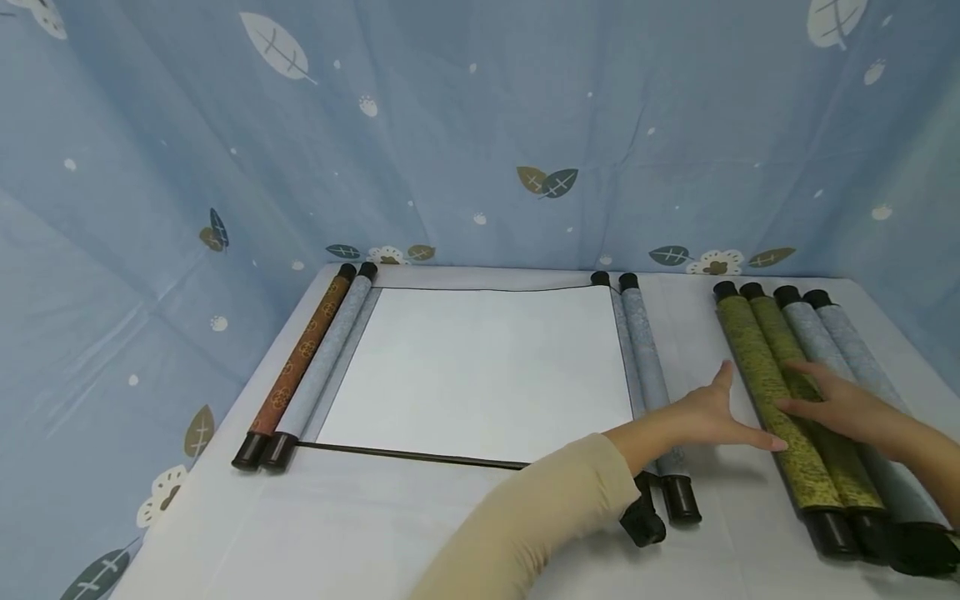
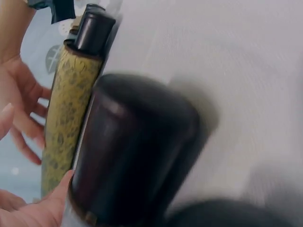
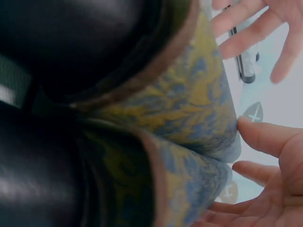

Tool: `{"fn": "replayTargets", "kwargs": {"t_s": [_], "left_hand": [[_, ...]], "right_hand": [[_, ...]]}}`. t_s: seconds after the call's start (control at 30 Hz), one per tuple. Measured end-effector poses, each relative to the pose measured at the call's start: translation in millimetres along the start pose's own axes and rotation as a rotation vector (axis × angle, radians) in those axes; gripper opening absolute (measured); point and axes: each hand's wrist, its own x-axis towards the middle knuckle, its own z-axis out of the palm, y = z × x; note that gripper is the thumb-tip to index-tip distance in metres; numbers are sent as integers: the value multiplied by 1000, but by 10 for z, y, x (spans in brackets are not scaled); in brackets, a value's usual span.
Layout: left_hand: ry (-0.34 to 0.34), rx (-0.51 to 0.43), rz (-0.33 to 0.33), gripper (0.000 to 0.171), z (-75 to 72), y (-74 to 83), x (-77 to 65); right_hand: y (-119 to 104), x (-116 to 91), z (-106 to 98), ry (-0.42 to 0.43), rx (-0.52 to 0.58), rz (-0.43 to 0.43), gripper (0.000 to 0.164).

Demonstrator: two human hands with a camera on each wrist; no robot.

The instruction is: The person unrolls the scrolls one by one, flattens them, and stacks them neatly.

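Observation:
A yellow-green patterned scroll (image 1: 765,392), its two rollers side by side with black end knobs, lies on the right of the table. My left hand (image 1: 708,417) is just left of it, fingers spread, one fingertip at the near roller's side. Over the same scroll is my right hand (image 1: 843,404), its fingers apart and relaxed; in the right wrist view the thumb (image 3: 267,137) meets the patterned surface. The left wrist view shows the scroll (image 2: 68,109) beyond a dark knob (image 2: 137,146) close to the camera.
A grey-blue scroll (image 1: 870,358) lies right of the green one. In the middle, another scroll is spread out with a white sheet (image 1: 480,367) between grey-blue rollers. A brown patterned roller (image 1: 303,354) lies along its left side. Blue leaf-print cloth (image 1: 480,125) hangs behind the white table.

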Motion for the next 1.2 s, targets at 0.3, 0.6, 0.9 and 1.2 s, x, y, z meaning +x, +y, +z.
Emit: {"fn": "replayTargets", "kwargs": {"t_s": [0.3, 0.6, 0.9, 1.2], "left_hand": [[-47, -72, 78, 94, 74, -29, 27], [-16, 29, 66, 81, 209, -28, 80], [41, -266, 20, 70, 252, -25, 116], [-23, -397, -1, 59, 219, -9, 157]], "right_hand": [[-41, 54, 42, 17, 1, -42, 87], [-62, 10, 33, -71, 115, -63, 79], [-27, -34, 49, -79, 212, -44, 79], [38, -109, 106, -150, 365, -38, 82]]}}
